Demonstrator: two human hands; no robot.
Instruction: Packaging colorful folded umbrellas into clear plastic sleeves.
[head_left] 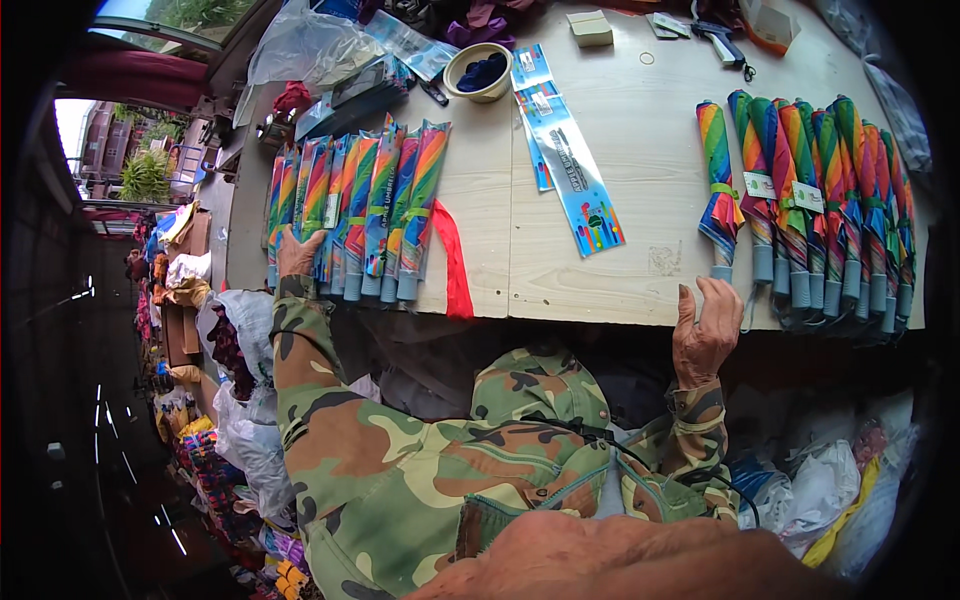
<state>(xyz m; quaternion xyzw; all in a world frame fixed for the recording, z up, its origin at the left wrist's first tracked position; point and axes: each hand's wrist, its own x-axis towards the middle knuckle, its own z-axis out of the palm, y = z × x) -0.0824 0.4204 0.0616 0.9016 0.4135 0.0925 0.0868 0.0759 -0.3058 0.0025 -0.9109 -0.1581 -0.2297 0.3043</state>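
Head view. Both forearms in camouflage sleeves rise from the lower edge toward the near edge of the pale wooden table (620,180).

Left hand (297,252): arm stretched up and outward, elbow bent, back of hand toward camera. Fingers rest on the near ends of a row of sleeved rainbow umbrellas (365,205) lying side by side, handles toward the person. Whether the fingers close round one or just press on it: cannot tell. A red ribbon (452,262) lies just right of this row, hanging over the table edge.

Right hand (706,332): forearm upright, wrist bent, fingers loosely curled and spread, nothing held. Fingertips sit at the table edge, just below the handle of a single rainbow umbrella (720,190). Immediately right of that hand, a second row of unsleeved rainbow umbrellas (830,200), tagged, handles overhanging the edge.

Between the two hands, farther up the table: flat blue printed sleeves (575,175). Beyond them a round bowl (478,72).
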